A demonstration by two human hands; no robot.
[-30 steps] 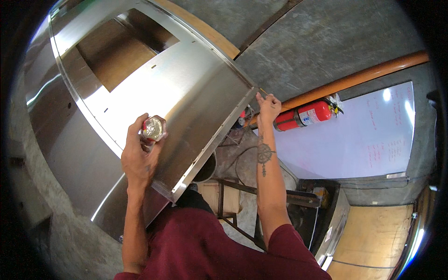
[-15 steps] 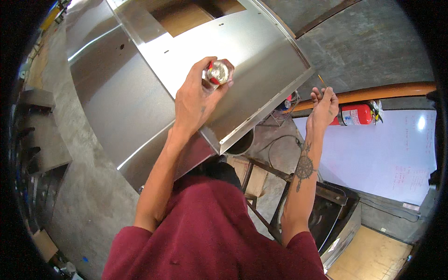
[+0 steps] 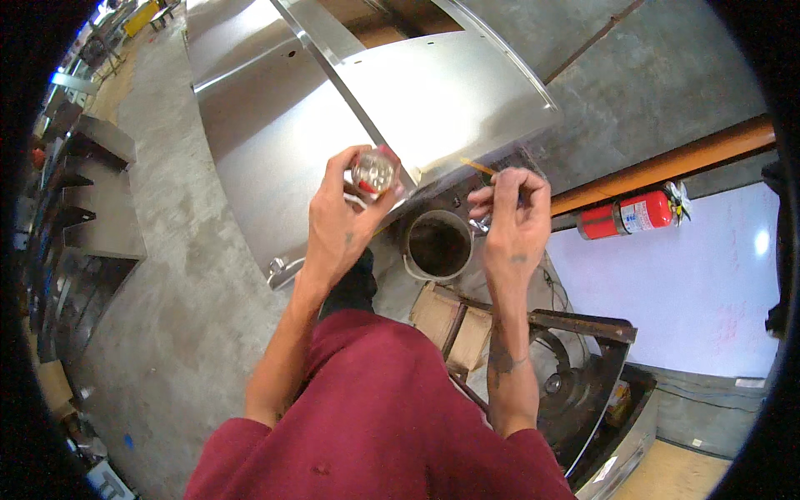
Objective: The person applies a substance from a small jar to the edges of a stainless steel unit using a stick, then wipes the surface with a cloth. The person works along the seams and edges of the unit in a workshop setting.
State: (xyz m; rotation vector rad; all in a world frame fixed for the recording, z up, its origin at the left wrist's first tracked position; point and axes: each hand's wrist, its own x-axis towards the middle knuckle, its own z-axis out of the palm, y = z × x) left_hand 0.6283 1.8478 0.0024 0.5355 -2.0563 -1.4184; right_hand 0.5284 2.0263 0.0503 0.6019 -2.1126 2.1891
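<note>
My left hand (image 3: 336,225) is closed around a small clear bottle (image 3: 375,172) with red patches on its side, seen end-on. In my right hand (image 3: 517,217) a thin stick (image 3: 477,166) with a yellowish tip is pinched between the fingers, its tip pointing left towards the bottle. Stick and bottle are apart. Beyond both hands lies a large shiny sheet-metal panel (image 3: 442,92) with small slots and a rectangular opening at its far side. The bottle overlaps the panel's near edge in view; whether it touches cannot be seen.
Below the panel's near corner a bucket (image 3: 407,243) stands on the concrete floor (image 3: 200,317). A dark metal frame (image 3: 583,329) is beside my right forearm. Farther right are an orange pipe (image 3: 667,165), a red fire extinguisher (image 3: 646,213) and a whiteboard (image 3: 667,292). Metal pieces (image 3: 100,192) stand at left.
My right hand has swung left with the stick, closer to the bottle. The view has shifted, so the panel sits farther up and the bucket shows fully. My left hand keeps its hold.
</note>
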